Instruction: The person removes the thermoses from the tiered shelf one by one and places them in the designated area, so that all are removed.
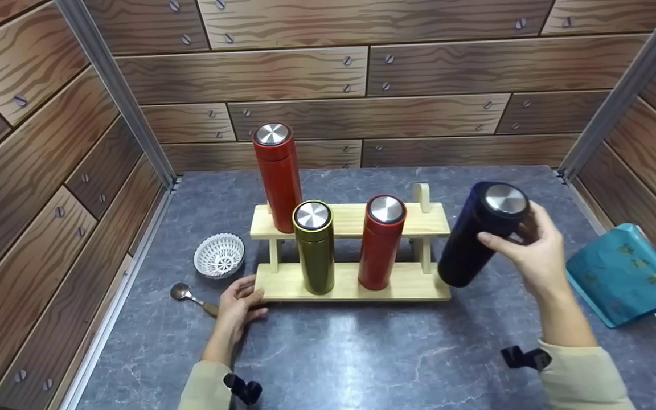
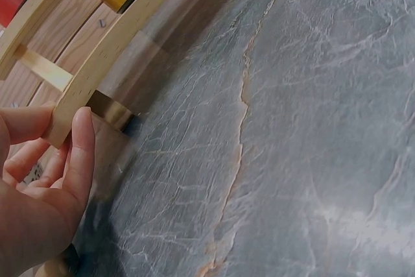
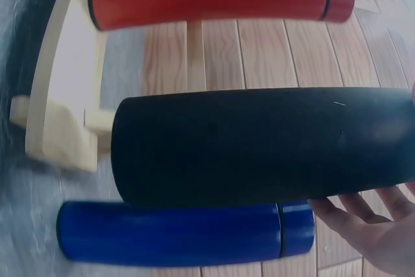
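My right hand (image 1: pixel 533 250) grips a black thermos flask (image 3: pixel 259 147) near its silver-lidded top, tilted, beside the right end of a two-tier wooden rack (image 1: pixel 351 290). A blue flask (image 3: pixel 168 233) stands behind it, almost wholly hidden in the head view. With thumb and fingers my left hand (image 1: pixel 237 304) pinches the left end of the rack's lower shelf (image 2: pixel 97 63). On that shelf stand an olive-gold flask (image 1: pixel 318 262) and a red flask (image 1: pixel 381 256). Another red flask (image 1: pixel 282 182) is upright on the upper shelf's left part.
Left of the rack sit a white woven basket (image 1: pixel 220 256) and a spoon (image 1: pixel 180 291) with a wooden handle, close by my left hand. A teal pouch (image 1: pixel 624 276) lies at the right edge. Wood-patterned walls (image 1: pixel 362 74) enclose the grey marbled tabletop (image 1: pixel 339 359).
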The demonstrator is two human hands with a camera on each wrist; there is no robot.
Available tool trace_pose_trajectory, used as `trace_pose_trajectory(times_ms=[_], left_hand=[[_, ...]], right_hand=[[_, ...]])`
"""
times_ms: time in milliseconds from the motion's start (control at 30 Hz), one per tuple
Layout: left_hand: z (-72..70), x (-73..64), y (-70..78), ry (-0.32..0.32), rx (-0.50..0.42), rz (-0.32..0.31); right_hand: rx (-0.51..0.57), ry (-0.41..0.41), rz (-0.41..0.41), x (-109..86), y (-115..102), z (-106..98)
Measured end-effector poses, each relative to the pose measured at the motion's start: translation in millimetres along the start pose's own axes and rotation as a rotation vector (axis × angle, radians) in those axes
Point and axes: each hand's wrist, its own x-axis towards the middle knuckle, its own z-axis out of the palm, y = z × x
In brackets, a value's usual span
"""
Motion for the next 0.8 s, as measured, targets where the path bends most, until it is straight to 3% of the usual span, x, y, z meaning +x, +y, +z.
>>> trace_pose_trajectory(times_ms=[400, 800], left_hand=[[1.1, 1.2, -1.4, 0.016, 0.002, -0.001], [0.7, 1.7, -2.0, 0.015, 0.005, 0.002]], right_hand=[[0.068, 0.124, -0.004, 8.5, -2, -32], [0.012, 0.292, 0.027, 22.2, 12, -52]])
